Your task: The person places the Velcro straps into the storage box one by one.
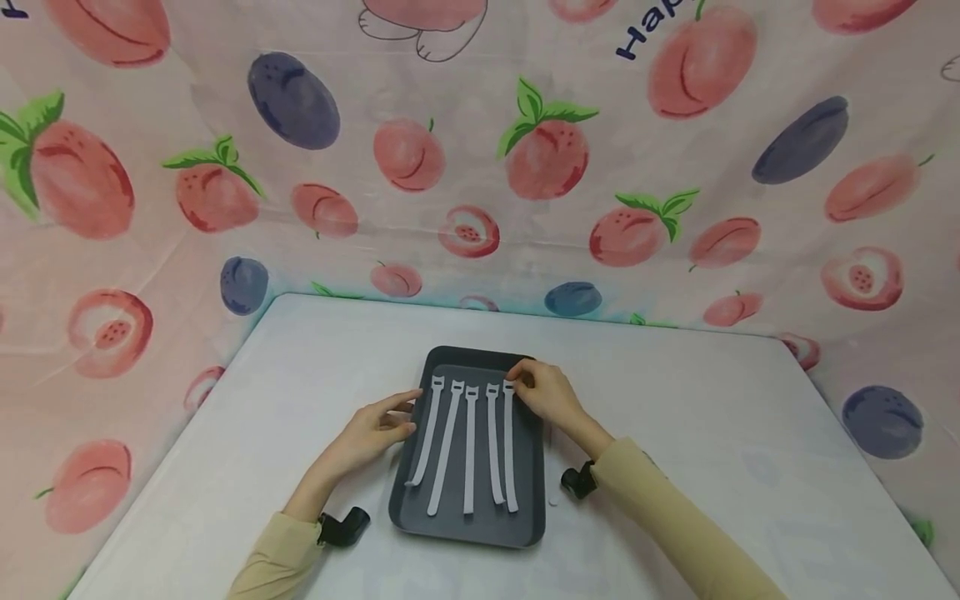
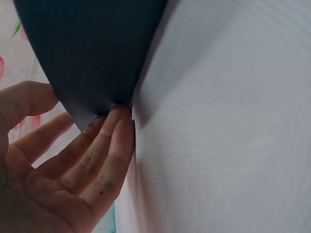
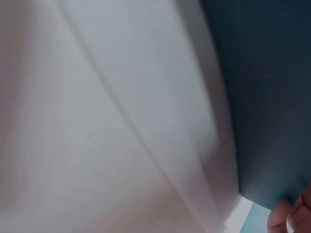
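Note:
Several white hook-and-loop cable ties lie lengthwise in a dark grey tray, their slotted heads towards the far end. My left hand touches the tray's left side with its fingers spread; in the left wrist view its fingertips rest against the outer wall near the table. Over the tray's far right part, my right hand pinches the head of the rightmost cable tie between thumb and forefinger. In the right wrist view only a few curled fingers show past the tray wall.
Another white strip lies on the white table close along the tray's right side. Black wrist cameras sit at both cuffs. A fruit-printed cloth hangs behind the table and along its sides.

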